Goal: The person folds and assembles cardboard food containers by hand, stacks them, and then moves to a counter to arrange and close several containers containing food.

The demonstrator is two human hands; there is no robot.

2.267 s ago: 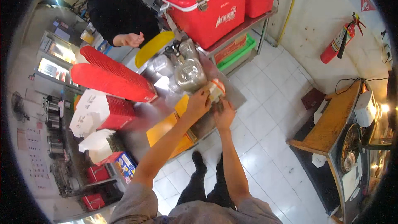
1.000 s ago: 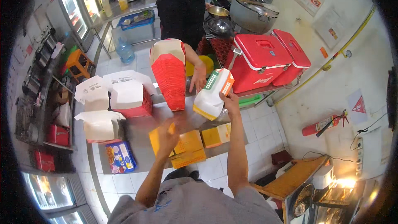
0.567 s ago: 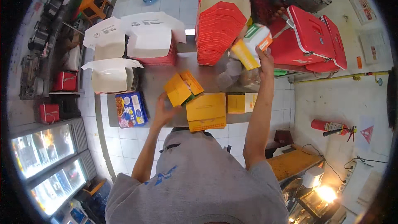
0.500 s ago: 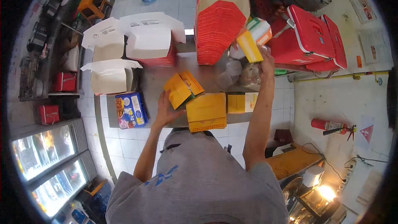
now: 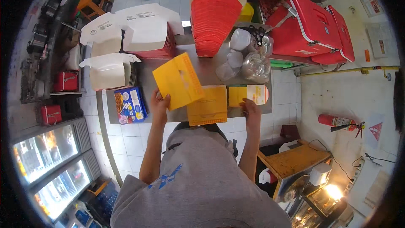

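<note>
While we stood at the steel surface (image 5: 202, 69), our left hand (image 5: 159, 103) had its grip closed on the lower left edge of a yellow folder (image 5: 178, 81), lifted and tilted above the surface. Our right hand (image 5: 250, 109) rested by a yellow carton (image 5: 248, 95) lying on its side near the front edge; fingers touched its lower edge, but we could not tell whether the grip was clenched or loose. Between the hands lay a flat yellow stack (image 5: 207, 105), partly under the folder. A blue box (image 5: 130, 104) sat just left of our left hand. Behind, we saw a tall red stack (image 5: 214, 19), clear plastic tubs (image 5: 244, 57), open white boxes (image 5: 126, 38) and red coolers (image 5: 314, 25) further right. A fire extinguisher (image 5: 337, 121) lay on the tiled floor.
</note>
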